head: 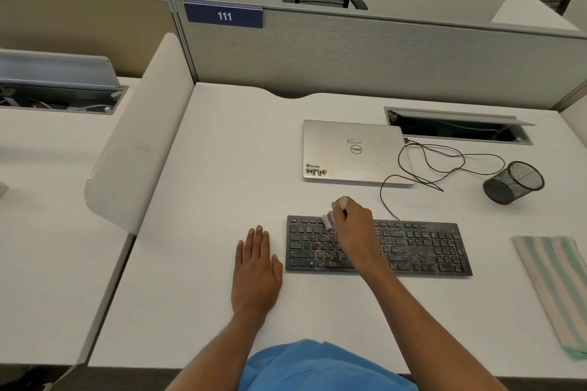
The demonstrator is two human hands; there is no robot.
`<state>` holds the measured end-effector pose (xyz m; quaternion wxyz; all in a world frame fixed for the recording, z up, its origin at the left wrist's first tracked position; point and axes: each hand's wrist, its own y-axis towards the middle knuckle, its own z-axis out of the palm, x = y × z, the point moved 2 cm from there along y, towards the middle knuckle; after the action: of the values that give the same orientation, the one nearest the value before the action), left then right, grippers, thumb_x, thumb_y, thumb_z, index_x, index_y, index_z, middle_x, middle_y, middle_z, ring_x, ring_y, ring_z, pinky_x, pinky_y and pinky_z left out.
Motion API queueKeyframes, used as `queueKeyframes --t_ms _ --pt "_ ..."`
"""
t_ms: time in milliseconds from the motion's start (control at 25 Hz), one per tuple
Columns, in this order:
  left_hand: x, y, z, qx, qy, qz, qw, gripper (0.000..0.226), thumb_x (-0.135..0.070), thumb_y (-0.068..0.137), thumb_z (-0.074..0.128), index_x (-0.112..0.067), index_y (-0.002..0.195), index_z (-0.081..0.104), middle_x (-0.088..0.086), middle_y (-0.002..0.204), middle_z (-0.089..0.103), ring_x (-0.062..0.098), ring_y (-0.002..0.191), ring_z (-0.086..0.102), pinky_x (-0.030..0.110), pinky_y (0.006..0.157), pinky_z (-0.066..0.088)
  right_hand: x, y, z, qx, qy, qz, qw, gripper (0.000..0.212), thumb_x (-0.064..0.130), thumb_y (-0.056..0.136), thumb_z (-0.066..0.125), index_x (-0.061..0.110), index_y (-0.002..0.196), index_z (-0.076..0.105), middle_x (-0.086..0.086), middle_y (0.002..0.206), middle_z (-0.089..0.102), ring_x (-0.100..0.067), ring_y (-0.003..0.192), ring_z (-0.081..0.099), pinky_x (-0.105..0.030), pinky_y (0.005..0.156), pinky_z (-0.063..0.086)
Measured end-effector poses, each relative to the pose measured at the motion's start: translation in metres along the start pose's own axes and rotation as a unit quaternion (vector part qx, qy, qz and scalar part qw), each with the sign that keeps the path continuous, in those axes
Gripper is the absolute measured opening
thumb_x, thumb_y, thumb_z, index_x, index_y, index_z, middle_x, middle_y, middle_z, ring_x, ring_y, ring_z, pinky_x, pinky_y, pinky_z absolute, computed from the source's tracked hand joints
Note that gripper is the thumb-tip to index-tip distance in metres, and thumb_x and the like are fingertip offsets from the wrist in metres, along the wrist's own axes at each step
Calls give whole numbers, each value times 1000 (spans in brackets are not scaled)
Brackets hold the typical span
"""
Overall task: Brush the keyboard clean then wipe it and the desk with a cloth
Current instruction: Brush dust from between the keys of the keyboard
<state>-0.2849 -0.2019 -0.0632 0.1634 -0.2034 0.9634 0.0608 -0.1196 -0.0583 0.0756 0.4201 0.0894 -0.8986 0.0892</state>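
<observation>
A bright blue garment (317,365) covers the person at the near edge, between the two arms. Its cloth is plain, soft and creased into loose folds. What kind of garment it is cannot be told. Both forearms are bare, and so are the left hand (255,267) and right hand (352,225).

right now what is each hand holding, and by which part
The right hand grips the brush by its handle; the left hand holds nothing, flat on the desk.
</observation>
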Motion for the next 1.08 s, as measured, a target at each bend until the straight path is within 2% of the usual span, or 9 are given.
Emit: queueKeyframes --t_ms 160,240,320,440,600,680,800,960,1080 --pt "0 -1 0 -3 -4 1 1000 63 -32 103 35 -5 159 43 10 169 35 23 159 29 43 130 12 -2 2 -1 32 -65 11 997 42 18 107 45 15 66 38 7 55 45 -1 45 49 -18 47 31" --pt "1 -1 0 -5 -6 -1 1000 63 -32 103 34 -5 159 43 10 169 35 24 159 29 43 131 11 -1 4 0 28 -102 12 994 39 22 106 45 13 68 46 2 58 53 -6 49 51 -25 52 36" --pt "-1 -1 0 -6 -5 2 1000 63 -33 103 33 -5 159 43 11 169 36 24 159 29 42 131 11 4 4 0 18 -64 -1 998 38 22 106 44 11 70 45 4 57 52 -4 46 47 -18 48 32" --pt "0 0 0 -5 -4 1 1000 63 -33 103 33 -5 159 43 11 169 35 24 158 29 42 131 11 7 1 8 16 -22 -10 1000 39 21 107 43 15 69 35 0 60 45 -5 47 38 -21 49 25" --pt "0 -1 2 -1 -1 0 1000 62 -33 104 34 -5 160 42 10 170 34 23 159 27 43 131 12 -2 2 13 64 -29 3 998 38 22 107 45 15 70 38 -5 62 52 -2 53 53 -32 52 37" --pt "1 -1 2 -1 -3 -1 1000 62 -32 104 34 -5 159 42 10 170 34 24 159 27 44 131 12 2 4 7 56 -86 2 995 35 23 107 46 12 73 47 -3 64 56 -5 54 50 -27 50 35" --pt "1 0 2 -3 -4 0 1000 62 -32 103 35 -5 159 43 11 170 35 24 159 28 42 131 10 12 3 2 27 -43 -15 999 37 21 108 44 10 72 44 -1 60 49 -1 47 48 -20 46 28" --pt "0 -1 1 -5 -7 -2 1000 62 -31 103 37 -5 159 42 10 170 34 23 159 27 41 131 8 6 2 11 34 -37 -7 999 38 22 107 46 9 72 39 -2 62 45 -4 47 42 -28 52 29" --pt "1 -1 1 0 -3 0 1000 62 -32 104 36 -6 160 40 10 171 32 23 160 25 42 131 8 1 3 16 69 -87 -17 994 38 25 107 46 12 71 41 -2 61 55 -4 58 60 -38 51 39"
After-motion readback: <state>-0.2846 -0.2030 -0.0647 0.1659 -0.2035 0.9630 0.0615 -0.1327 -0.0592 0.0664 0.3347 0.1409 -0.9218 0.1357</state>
